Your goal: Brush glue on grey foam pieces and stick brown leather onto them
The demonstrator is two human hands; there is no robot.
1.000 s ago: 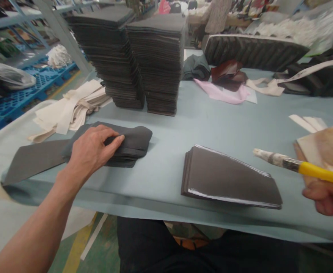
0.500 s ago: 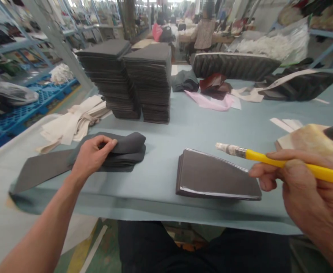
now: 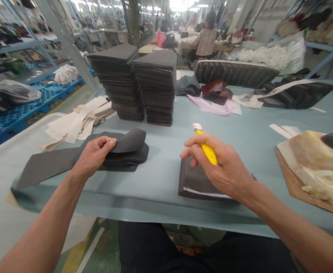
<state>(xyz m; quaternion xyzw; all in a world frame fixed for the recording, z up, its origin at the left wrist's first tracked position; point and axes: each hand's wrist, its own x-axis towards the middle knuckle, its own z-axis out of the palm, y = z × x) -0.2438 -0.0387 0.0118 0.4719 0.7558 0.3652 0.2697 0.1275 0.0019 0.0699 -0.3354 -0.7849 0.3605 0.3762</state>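
Note:
My left hand (image 3: 93, 154) is closed on the edge of a dark grey sheet piece (image 3: 134, 141), whose far end curls up. Under it lies a small pile of similar dark pieces (image 3: 123, 163). In my right hand (image 3: 227, 165) is a yellow-handled brush (image 3: 209, 151), its whitish tip pointing away from me. That hand is above a low stack of dark brown panels (image 3: 196, 178) and hides much of it. A white, wet-looking strip runs along the stack's near edge. A flat dark panel (image 3: 48, 165) lies left of my left wrist.
Two tall stacks of dark panels (image 3: 159, 91) stand at the back of the blue-green table (image 3: 161, 182). Cream strips (image 3: 81, 117) lie at left. A whitish-crusted container (image 3: 308, 159) sits on a brown board (image 3: 297, 193) at right. Farther off, a person (image 3: 206, 40) sits.
My right hand has swung left with the brush, from the right of the low stack to over it. My left hand keeps its pinch, and the sheet's end curls higher.

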